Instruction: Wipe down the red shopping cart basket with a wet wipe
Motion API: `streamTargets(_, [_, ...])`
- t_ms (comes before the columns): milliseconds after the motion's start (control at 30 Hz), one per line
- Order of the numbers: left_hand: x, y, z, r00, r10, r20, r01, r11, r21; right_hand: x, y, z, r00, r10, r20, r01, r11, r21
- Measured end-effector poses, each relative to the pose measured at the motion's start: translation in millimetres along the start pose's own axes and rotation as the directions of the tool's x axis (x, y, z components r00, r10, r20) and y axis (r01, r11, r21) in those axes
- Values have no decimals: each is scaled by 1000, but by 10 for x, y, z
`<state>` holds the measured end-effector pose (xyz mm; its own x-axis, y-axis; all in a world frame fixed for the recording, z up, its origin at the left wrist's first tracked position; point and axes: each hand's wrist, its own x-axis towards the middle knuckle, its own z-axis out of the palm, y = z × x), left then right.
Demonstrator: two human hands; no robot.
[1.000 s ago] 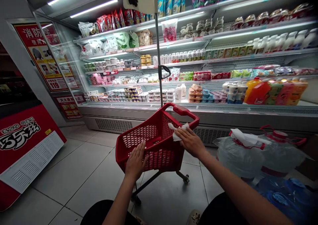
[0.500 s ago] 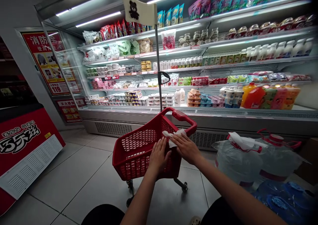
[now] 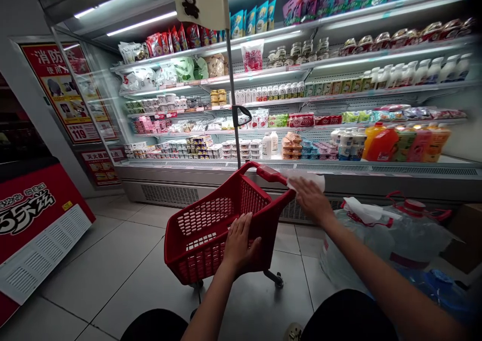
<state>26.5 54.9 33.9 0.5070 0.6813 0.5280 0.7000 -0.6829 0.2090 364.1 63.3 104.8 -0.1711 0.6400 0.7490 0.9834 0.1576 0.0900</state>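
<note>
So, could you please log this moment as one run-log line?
left hand: grips rim of red cart | right hand: holds white wipe beside cart handle | behind: lit chiller shelves

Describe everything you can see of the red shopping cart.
The small red cart is latticed plastic, standing upright on its wheels on the tiled floor before a chilled shelf. A thin pole with a white bear flag rises by its handle. The left hand grips its near wall; the right hand presses a white wipe on that handle.

Red mesh-patterned cart (image 3: 211,230), white cloth (image 3: 307,179), cream flag (image 3: 199,4) (black bear printed on it)
</note>
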Motion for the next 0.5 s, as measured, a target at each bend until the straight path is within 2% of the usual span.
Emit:
streamTargets(167, [-15,2,-35,1000,6,14,-5,1000,-25,-161,-800,238,985,-166,46,158,977,142])
streamTargets(267, [-46,5,-53,1000,-8,1,8,999,-35,-221,-1013,219,947,-313,71,291,930,226])
streamTargets(367, [-90,5,-84,1000,-8,9,9,999,-51,-167,-793,163,937,-341,78,313,917,249])
streamTargets(500, [-128,16,-114,1000,-15,23,16,998,-58,-8,-237,194,992,-110,60,90,960,264])
